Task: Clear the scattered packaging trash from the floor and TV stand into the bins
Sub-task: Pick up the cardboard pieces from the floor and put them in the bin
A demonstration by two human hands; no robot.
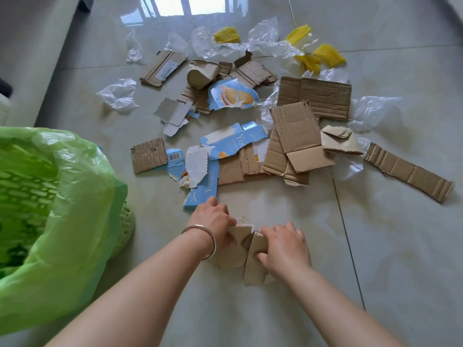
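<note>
A folded beige cardboard piece (253, 266) is held just above the tiled floor near me. My left hand (215, 224), with a silver bangle on the wrist, grips its left part, and my right hand (283, 246) grips its right part. Beyond my hands lies a spread of trash: brown corrugated cardboard pieces (295, 136), torn blue biscuit-box pieces (200, 189), clear plastic wrap (117, 95) and yellow foam nets (226, 35). A green lattice bin (25, 186) lined with a green plastic bag stands at my left.
A long corrugated strip (408, 172) lies at the right. A pale wall or furniture side (30, 58) runs along the far left. A green slipper (126, 226) peeks out beside the bin. Bright window light reflects on the floor (183, 6) at the top.
</note>
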